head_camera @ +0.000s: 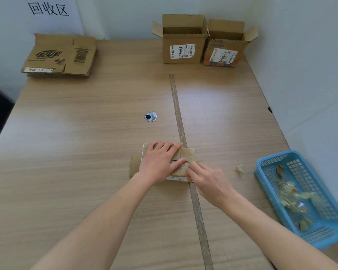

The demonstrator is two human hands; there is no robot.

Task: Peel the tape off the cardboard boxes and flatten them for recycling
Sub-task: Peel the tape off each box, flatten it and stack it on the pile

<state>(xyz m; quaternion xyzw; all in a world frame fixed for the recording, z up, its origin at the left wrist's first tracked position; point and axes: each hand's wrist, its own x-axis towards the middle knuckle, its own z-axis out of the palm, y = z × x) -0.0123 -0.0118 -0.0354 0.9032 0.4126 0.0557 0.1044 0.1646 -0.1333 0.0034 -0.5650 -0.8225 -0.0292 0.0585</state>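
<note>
1. The small cardboard box (pixel 183 156) looks light and fairly stiff, likely to skid on the smooth table (pixel 86 133) unless pinned. Its glossy tape should be thin, sticky and quick to tear, so it is best taken at a lifted end near the centre seam.
2. The left hand (pixel 160 162) presses flat on the box, fingers straight, pointing toward 2 o'clock.
3. The right hand (pixel 209 180) pinches with curled fingertips at the seam, seemingly on a tape end, though the tape itself is hard to make out.
4. The box lies at the near centre, plain brown, with a label on its near edge.
5. At 4 o'clock sits a blue basket (pixel 320 236) holding tape scraps; at 12 to 1 o'clock stand two open boxes (pixel 201 49); at 10 o'clock lies flattened cardboard (pixel 61 55).
</note>
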